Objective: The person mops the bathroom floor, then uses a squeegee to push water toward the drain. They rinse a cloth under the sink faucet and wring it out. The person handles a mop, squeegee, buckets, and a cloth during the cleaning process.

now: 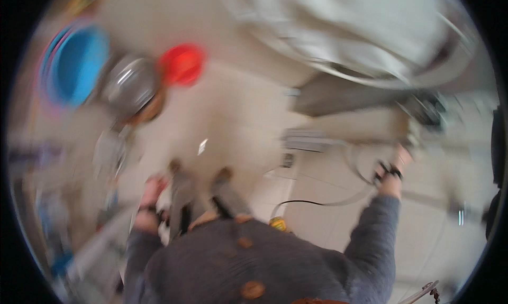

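Right hand [402, 157] stretches sideways — left hand [154, 189] hangs (blurred).

Moderately bright, diffuse light covers the floor [259, 100], though its source cannot be told. Soft brownish shading spreads beyond the shoes [225, 173], and a small white glint shows just past them. Glare streaks the metal bowl [131, 87] on the far left; another bright streak stands at the right. The large white shape [370, 24] at the far right looks washed out. Motion blur smears nearly everything (the near sweater button [253, 289] is somewhat clearer), softening the left grip [153, 189] and right grip [401, 158]. Fisheye distortion stretches the margins, and black fills the corners.
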A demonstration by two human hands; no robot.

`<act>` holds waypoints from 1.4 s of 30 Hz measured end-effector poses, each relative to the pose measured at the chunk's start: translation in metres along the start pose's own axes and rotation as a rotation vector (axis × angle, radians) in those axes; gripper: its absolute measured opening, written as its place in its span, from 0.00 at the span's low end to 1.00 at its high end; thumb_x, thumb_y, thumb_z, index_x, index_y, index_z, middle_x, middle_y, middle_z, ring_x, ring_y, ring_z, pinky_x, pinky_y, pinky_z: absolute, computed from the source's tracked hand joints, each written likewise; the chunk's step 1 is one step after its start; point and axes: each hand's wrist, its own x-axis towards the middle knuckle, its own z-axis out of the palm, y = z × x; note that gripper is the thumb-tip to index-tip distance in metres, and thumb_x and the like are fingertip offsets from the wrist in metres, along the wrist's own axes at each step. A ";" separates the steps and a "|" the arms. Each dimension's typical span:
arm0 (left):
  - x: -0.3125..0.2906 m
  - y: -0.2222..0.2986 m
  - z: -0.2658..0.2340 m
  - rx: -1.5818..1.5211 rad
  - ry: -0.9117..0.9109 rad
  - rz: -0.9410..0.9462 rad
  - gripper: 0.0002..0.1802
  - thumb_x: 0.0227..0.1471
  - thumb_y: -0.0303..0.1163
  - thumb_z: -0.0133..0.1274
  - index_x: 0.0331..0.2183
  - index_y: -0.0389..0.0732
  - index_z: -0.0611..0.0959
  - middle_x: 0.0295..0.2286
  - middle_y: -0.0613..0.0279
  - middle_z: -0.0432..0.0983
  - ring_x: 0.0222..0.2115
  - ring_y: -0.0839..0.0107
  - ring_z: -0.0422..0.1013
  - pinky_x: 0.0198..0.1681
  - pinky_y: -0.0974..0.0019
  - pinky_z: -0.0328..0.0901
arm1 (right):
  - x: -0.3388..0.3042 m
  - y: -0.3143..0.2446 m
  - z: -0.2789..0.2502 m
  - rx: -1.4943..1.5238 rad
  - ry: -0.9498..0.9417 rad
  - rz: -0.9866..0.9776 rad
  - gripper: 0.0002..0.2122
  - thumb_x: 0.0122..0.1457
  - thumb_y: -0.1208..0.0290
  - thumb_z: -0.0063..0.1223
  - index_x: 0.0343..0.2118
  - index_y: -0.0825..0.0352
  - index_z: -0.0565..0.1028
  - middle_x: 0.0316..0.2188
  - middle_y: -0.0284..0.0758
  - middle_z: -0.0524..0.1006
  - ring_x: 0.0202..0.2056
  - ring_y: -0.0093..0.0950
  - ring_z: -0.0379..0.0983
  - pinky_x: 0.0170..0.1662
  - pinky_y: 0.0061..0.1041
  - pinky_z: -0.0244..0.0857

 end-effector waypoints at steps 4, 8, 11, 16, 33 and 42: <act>0.016 -0.023 -0.013 -0.394 0.248 -0.113 0.10 0.49 0.35 0.48 0.29 0.38 0.76 0.24 0.60 0.71 0.24 0.66 0.69 0.29 0.63 0.68 | -0.082 -0.009 0.074 0.286 -0.185 0.125 0.16 0.52 0.70 0.48 0.44 0.70 0.67 0.32 0.38 0.72 0.32 0.29 0.68 0.35 0.28 0.67; 0.058 -0.030 -0.051 -0.682 0.453 -0.238 0.10 0.49 0.34 0.49 0.28 0.35 0.75 0.22 0.58 0.71 0.21 0.65 0.69 0.22 0.62 0.67 | -0.236 -0.069 0.119 0.282 -1.137 0.016 0.21 0.51 0.70 0.53 0.49 0.65 0.65 0.29 0.34 0.74 0.23 0.25 0.69 0.22 0.25 0.66; 0.088 -0.034 -0.078 -1.016 0.524 -0.262 0.11 0.51 0.34 0.49 0.28 0.35 0.75 0.22 0.58 0.72 0.20 0.65 0.69 0.19 0.61 0.65 | -0.345 -0.154 0.084 0.067 -1.497 -0.471 0.21 0.51 0.69 0.55 0.49 0.67 0.66 0.35 0.36 0.76 0.33 0.26 0.73 0.32 0.25 0.69; 0.166 -0.056 -0.131 -1.482 0.604 -0.288 0.13 0.52 0.35 0.48 0.34 0.35 0.73 0.27 0.56 0.72 0.29 0.62 0.71 0.30 0.62 0.68 | -0.441 -0.337 -0.009 0.170 -1.583 -0.394 0.16 0.52 0.75 0.54 0.45 0.71 0.69 0.33 0.38 0.77 0.37 0.23 0.72 0.42 0.21 0.66; 0.285 0.003 -0.187 -1.095 1.263 0.114 0.11 0.49 0.33 0.45 0.32 0.36 0.75 0.29 0.55 0.72 0.31 0.62 0.67 0.34 0.62 0.62 | -0.490 -0.621 0.003 -0.359 -1.601 -0.640 0.15 0.57 0.73 0.48 0.46 0.70 0.67 0.34 0.40 0.76 0.35 0.26 0.72 0.39 0.23 0.66; 0.229 0.033 -0.228 -2.269 1.216 0.077 0.13 0.48 0.34 0.49 0.33 0.38 0.69 0.17 0.62 0.63 0.15 0.70 0.59 0.17 0.66 0.55 | -0.454 -0.701 0.098 -0.355 -1.689 -0.709 0.15 0.58 0.70 0.46 0.47 0.71 0.67 0.33 0.41 0.75 0.33 0.28 0.72 0.38 0.24 0.67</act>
